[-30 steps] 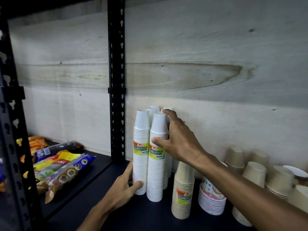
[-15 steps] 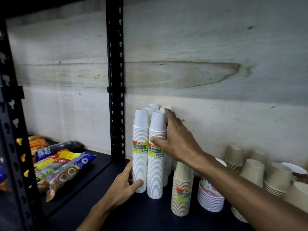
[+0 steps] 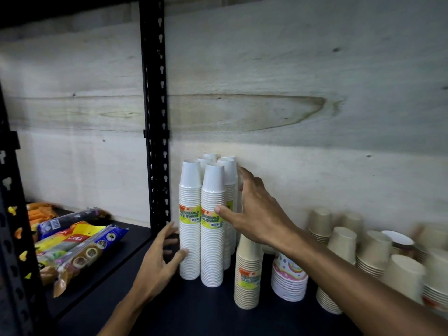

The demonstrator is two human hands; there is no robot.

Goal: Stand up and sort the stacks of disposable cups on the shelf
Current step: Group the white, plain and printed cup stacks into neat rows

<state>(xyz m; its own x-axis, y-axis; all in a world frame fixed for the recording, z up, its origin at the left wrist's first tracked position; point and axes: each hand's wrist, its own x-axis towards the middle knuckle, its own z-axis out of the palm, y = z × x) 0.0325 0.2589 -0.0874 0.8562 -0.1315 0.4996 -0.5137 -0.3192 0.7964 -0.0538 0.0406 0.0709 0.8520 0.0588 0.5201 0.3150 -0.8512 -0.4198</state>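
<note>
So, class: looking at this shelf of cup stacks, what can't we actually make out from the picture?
- Head view: rear white cup stacks; only their tops show, front stacks hide the rest.
- Kraft cups at the right edge: blurred and cut off, so no count.
- Patterned cup stack: top hidden by the right hand's forearm.
- Snack packets: label print too small to read.

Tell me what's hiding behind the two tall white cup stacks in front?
More white cup stacks stand behind the two front stacks, near the wooden back wall. Only their tops show; their lower parts are covered, partly by the right hand, so the count is unclear.
</note>
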